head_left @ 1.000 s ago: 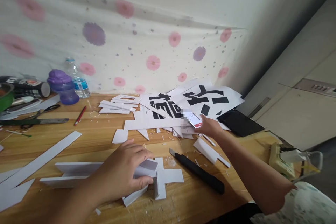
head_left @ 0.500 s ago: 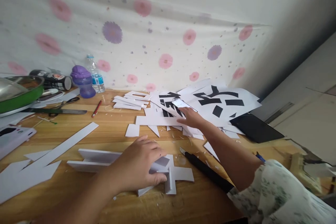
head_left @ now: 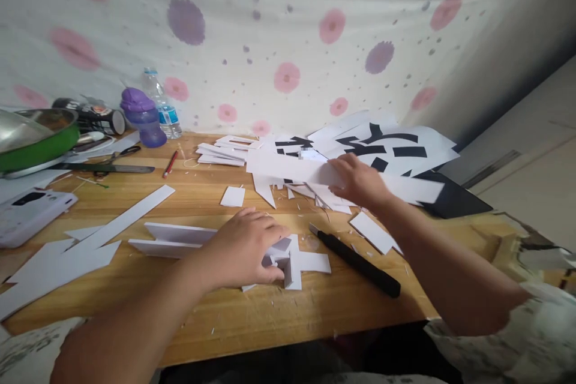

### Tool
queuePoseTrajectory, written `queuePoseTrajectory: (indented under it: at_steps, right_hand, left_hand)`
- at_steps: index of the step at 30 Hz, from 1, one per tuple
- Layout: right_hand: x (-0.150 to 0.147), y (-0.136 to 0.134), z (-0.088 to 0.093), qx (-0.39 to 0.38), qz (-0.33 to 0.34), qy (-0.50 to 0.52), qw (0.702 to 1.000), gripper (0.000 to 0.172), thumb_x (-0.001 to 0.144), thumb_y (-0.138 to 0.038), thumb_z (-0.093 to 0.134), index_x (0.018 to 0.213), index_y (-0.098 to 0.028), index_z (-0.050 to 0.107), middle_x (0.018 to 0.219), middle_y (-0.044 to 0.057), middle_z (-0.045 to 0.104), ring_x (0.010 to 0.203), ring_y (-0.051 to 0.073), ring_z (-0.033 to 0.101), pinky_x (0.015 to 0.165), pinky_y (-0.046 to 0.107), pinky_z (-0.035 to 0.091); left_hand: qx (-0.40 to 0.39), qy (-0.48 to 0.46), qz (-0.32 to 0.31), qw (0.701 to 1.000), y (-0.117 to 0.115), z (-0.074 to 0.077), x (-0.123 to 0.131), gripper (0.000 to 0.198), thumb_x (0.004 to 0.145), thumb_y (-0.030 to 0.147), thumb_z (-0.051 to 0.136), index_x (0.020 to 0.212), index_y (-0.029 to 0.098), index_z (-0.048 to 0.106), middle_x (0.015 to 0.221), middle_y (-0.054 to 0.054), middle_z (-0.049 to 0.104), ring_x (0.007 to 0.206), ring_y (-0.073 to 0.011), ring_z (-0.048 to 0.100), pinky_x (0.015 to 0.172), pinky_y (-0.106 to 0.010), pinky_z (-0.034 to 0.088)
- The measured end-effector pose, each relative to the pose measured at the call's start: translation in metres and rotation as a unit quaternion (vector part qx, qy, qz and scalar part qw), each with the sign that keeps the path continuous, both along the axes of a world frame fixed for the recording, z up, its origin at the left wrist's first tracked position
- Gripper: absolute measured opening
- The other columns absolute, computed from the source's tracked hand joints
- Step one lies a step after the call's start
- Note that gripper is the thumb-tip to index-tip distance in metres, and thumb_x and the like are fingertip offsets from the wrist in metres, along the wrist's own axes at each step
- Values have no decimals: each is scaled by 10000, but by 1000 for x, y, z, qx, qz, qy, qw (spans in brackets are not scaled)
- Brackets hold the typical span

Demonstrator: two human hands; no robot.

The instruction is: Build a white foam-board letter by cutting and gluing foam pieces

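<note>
My left hand [head_left: 245,246] is closed over an assembly of white foam-board pieces [head_left: 294,273], its thumb by a small upright wall; the palm hides the middle. Long upright strips [head_left: 175,233] stick out to its left. At the back right, my right hand [head_left: 360,180] grips a long white board strip [head_left: 288,169] near its middle, its fingertips partly hidden. The strip lies across printed sheets with black shapes [head_left: 409,151] and partly covers a phone [head_left: 312,156]. A black-handled craft knife [head_left: 360,264] rests on the table between my arms.
White offcuts [head_left: 67,264] lie at the left, near a ruler [head_left: 108,168], scissors [head_left: 121,155] and a red pencil [head_left: 170,164]. A purple cup [head_left: 143,123], water bottle [head_left: 166,114] and green pan [head_left: 40,147] stand behind. A loose board piece [head_left: 373,232] lies beside the knife.
My right hand has moved right and now grips the long strip, which has shifted up and right over the papers and phone. My left hand stays on the assembly. The view has tilted down.
</note>
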State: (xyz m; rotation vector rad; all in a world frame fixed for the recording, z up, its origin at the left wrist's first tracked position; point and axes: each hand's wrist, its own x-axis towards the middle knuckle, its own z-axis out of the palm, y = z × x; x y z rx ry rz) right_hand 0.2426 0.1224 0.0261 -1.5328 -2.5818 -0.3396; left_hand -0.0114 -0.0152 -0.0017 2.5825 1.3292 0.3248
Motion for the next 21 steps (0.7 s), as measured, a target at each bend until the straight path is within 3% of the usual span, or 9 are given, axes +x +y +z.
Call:
queuePoseTrajectory:
  at_steps: [2, 4, 8, 11, 14, 17, 21]
  right_hand:
    - [15, -18, 15, 70, 10, -11, 997, 578, 818, -326, 600, 1356, -165, 462, 1215, 154, 545, 1050, 299, 546, 872, 383, 436]
    - [36, -37, 22, 155, 28, -22, 987, 531, 863, -397, 561, 1338, -171, 492, 1056, 131, 607, 932, 260, 581, 794, 354, 446]
    - [81, -77, 11, 269, 29, 27, 962, 644, 822, -606, 560, 1315, -193, 516, 866, 75, 633, 721, 171, 594, 598, 263, 419]
    - [106, -99, -10, 289, 49, 28, 956, 682, 774, -641, 593, 1285, -194, 532, 799, 56, 654, 644, 150, 605, 541, 241, 416]
    - [117, -111, -27, 260, 87, 25, 961, 657, 781, -628, 591, 1291, -220, 517, 863, 76, 693, 708, 176, 653, 595, 248, 460]
    - [118, -115, -34, 238, 115, 21, 964, 641, 800, -600, 585, 1336, -267, 467, 855, 72, 689, 707, 188, 649, 596, 263, 463]
    - [115, -115, -37, 249, 145, -6, 958, 633, 827, -570, 562, 1353, -234, 452, 756, 66, 654, 637, 199, 608, 512, 279, 412]
  left_hand:
    - [1, 12, 4, 1000, -1, 0, 0, 476, 723, 397, 677, 1154, 206, 609, 1088, -73, 661, 1041, -281, 579, 951, -448, 404]
    - [5, 23, 7, 1000, -1, 0, 0, 447, 742, 375, 652, 1150, 198, 608, 1096, -70, 662, 1030, -274, 584, 919, -427, 420]
    - [30, 33, 3, 999, 0, 0, -3, 382, 771, 368, 608, 1119, 212, 608, 1063, -42, 672, 978, -239, 592, 885, -384, 419]
    - [50, 31, -5, 998, 3, -1, -7, 346, 778, 378, 598, 1085, 221, 615, 1009, -27, 679, 928, -211, 593, 867, -358, 410]
    - [56, 39, -1, 998, 7, -1, -11, 315, 785, 379, 582, 1044, 206, 630, 979, -32, 674, 914, -205, 594, 872, -358, 408]
    - [61, 46, 7, 997, 10, -1, -15, 294, 782, 367, 573, 1007, 191, 645, 952, -40, 665, 909, -206, 596, 880, -363, 414]
    - [69, 49, 3, 996, 10, -1, -17, 277, 774, 327, 577, 1012, 199, 638, 990, -31, 663, 936, -206, 588, 901, -353, 404]
